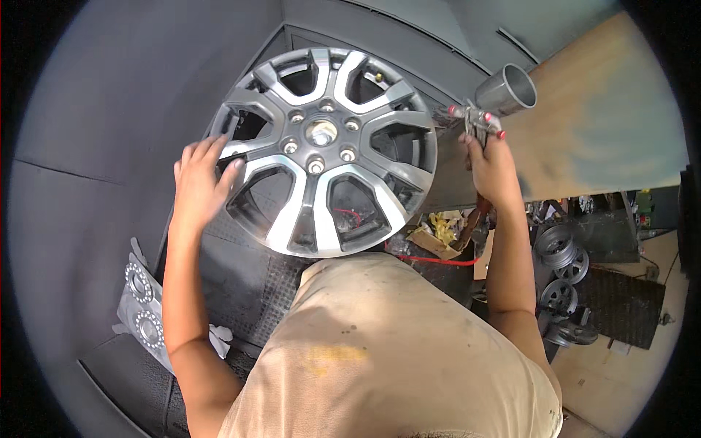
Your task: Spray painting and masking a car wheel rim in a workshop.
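A two-tone alloy wheel [325,151], bright silver on dark grey, faces up in front of me, with lug holes around its centre. My left hand [200,175] is at the wheel's left edge, its fingers stretched and the thumb apart. Whether the fingertips touch the rim, I cannot tell. To the right of the wheel, my right hand [492,169] is closed around a spray gun [480,120] with red-tipped knobs. A grey metal cup [506,89] is at the gun's far end. The gun's handle is mostly hidden by my fingers.
Dark walls [109,131] stand at the left and back. A tan panel [606,109] is on the right. Below it, several grey wheels [559,296] lie near a cardboard box [438,239] with yellow scraps. A red hose [438,260] runs low. A sheet with rings [148,328] leans at left.
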A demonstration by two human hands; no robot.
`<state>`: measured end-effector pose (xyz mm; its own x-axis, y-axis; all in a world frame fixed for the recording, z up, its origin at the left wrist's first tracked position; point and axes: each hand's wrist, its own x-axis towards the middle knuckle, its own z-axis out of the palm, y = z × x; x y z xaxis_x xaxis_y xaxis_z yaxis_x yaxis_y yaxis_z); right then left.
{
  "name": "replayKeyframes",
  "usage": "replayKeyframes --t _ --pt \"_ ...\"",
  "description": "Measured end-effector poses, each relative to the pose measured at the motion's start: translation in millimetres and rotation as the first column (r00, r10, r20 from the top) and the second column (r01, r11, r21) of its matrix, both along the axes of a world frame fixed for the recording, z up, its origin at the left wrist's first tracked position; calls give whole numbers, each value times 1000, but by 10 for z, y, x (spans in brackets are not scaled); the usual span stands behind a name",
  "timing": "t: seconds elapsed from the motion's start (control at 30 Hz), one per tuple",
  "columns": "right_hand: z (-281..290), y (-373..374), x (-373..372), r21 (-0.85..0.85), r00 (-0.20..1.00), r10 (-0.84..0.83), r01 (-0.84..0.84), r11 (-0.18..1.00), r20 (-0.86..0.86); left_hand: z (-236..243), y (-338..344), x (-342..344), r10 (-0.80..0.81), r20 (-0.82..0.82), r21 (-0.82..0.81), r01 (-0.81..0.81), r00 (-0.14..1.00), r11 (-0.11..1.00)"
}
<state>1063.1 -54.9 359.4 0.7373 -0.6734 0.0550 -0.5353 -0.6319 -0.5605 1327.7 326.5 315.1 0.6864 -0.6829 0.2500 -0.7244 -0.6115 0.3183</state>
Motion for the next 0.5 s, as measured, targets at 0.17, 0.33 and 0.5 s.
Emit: replayKeyframes --t 0.17,0.33,0.5 --pt "-132 -399 -87 -95 971 119 -101 990 208 -136 -375 112 75 105 274 -102 992 956" --pt "-451 -658 -259 45 977 141 -150 988 159 -231 -473 51 157 94 369 -181 983 912" --pt "-658 -606 -649 71 978 200 -196 978 -57 -365 -507 -48 230 150 272 -264 962 925"
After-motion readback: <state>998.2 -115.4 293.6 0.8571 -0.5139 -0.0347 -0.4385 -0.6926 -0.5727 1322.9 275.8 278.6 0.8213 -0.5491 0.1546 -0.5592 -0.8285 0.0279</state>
